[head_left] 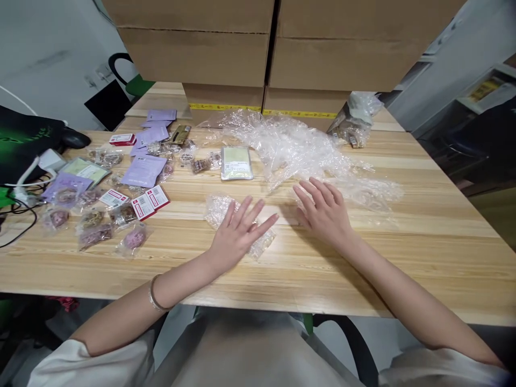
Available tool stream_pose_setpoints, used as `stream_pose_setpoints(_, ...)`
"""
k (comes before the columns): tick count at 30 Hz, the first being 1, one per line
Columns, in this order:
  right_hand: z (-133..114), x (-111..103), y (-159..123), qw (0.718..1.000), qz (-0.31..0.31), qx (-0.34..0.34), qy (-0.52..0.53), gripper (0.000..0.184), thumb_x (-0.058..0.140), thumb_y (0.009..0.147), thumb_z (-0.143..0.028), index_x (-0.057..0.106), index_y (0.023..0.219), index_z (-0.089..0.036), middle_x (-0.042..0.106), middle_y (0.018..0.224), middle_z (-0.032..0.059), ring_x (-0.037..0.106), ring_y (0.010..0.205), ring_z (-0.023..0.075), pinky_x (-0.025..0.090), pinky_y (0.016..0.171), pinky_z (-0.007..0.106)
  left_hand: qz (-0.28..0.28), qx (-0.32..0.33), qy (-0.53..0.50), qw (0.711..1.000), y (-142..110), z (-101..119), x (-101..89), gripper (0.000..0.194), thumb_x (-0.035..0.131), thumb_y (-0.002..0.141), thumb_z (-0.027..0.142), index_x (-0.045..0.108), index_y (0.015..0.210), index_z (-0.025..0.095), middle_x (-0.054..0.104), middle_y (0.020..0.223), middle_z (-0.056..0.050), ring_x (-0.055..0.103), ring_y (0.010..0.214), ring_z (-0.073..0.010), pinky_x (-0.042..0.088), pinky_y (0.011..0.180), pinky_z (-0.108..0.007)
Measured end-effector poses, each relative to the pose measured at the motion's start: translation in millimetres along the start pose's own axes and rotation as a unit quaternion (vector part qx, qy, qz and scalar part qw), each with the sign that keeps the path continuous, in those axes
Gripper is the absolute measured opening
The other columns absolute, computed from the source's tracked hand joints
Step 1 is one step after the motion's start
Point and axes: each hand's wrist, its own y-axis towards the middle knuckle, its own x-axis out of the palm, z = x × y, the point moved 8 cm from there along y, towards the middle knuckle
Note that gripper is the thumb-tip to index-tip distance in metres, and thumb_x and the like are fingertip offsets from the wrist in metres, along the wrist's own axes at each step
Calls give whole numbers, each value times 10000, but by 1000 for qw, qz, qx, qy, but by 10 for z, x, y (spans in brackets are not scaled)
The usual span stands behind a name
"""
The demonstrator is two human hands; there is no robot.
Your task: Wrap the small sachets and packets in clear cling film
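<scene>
My left hand, fingers spread, is over a small piece of clear bubble wrap near the middle of the table; whether it presses on the wrap I cannot tell. To its right, my right hand is open with nothing in it, close to the near edge of a large heap of clear plastic film. A pale green packet with a white label lies flat beyond my hands. The bubble wrap is partly hidden beneath my left hand.
On the left lie purple pouches, red-and-white cards and several small clear bags, one with a pink item. Cables and a mouse sit farther left. Large cardboard boxes stand at the back, a filled plastic bag at back right.
</scene>
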Motion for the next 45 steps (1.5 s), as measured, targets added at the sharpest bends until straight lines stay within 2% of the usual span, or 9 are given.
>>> stream_pose_setpoints(5, -601, -95, -1, 992, -3, -95, 88, 550, 474, 974, -308, 374, 1490, -146, 524, 1453, 178, 387, 1425, 302, 329, 1138, 507, -154, -66, -25, 985, -12, -211, 285, 538, 349, 1037, 312, 306, 1531, 103, 377, 1567, -182, 271, 1497, -270, 186, 1233, -527)
stream_pose_setpoints(10, -1088, 169, -75, 966, -80, -165, 182, 804, 487, 930, -542, 281, 1538, -58, 363, 1562, 216, 241, 1497, 308, 290, 1187, 524, -187, -101, -188, 959, -82, -345, 391, 596, 320, 1027, 366, 232, 1554, 104, 227, 1633, -170, 144, 1531, -243, 132, 1249, -480)
stream_pose_setpoints(17, -1305, 396, 55, 971, -83, -131, 182, 614, 554, 931, -390, 447, 1467, -109, 385, 1553, 204, 313, 1468, 313, 331, 1175, 482, 162, -330, -279, 887, -257, -1076, -406, 293, 499, 934, 315, 581, 1188, 195, 622, 1222, -98, 604, 1135, -226, 472, 965, -370)
stream_pose_setpoints(20, -1278, 367, 85, 970, -79, -127, 190, 543, 578, 883, -291, 531, 1406, -154, 447, 1515, 190, 380, 1431, 327, 366, 1145, 489, 50, -401, -221, 888, -320, -1320, -483, 320, 483, 936, 462, 621, 875, 180, 639, 848, -47, 607, 782, -206, 451, 716, -318)
stream_pose_setpoints(24, -1167, 322, 67, 971, -67, -116, 197, 498, 565, 852, -249, 572, 1324, -93, 429, 1523, 211, 341, 1448, 338, 343, 1152, 517, -170, -440, -250, 845, -450, -1383, -214, 504, 523, 848, 657, 597, 687, 186, 588, 650, -16, 533, 655, -204, 363, 639, -308)
stream_pose_setpoints(29, -1090, 357, 33, 964, -78, -117, 224, 425, 523, 920, -288, 560, 1310, -121, 447, 1531, 138, 320, 1464, 303, 312, 1179, 514, -111, -403, -437, 797, -362, -1117, 45, 368, 657, 776, 530, 509, 772, 194, 553, 732, 20, 507, 661, -144, 399, 649, -272)
stream_pose_setpoints(34, -1050, 392, 33, 963, -51, -106, 241, 461, 505, 955, -323, 491, 1367, -116, 561, 1423, 164, 396, 1422, 295, 368, 1145, 524, -49, -251, -318, 913, -173, -722, 56, 141, 472, 928, 281, 524, 1025, 192, 652, 1127, -108, 606, 1083, -237, 476, 942, -400)
stream_pose_setpoints(39, -1038, 392, 64, 945, -72, -128, 291, 575, 555, 884, -279, 425, 1418, -109, 538, 1426, 191, 389, 1419, 302, 335, 1165, 536, -167, 4, -208, 964, -113, -230, 138, 633, 476, 972, 340, 253, 1529, 138, 345, 1586, -174, 297, 1486, -260, 232, 1225, -454)
stream_pose_setpoints(45, -928, 322, 62, 911, -25, -138, 387, 670, 636, 793, -237, 359, 1402, -210, 500, 1422, 172, 427, 1386, 304, 411, 1108, 557, -225, 49, -140, 963, -198, -223, 212, 968, 503, 911, 644, 82, 1584, 91, 144, 1645, -194, 132, 1533, -276, 159, 1247, -431)
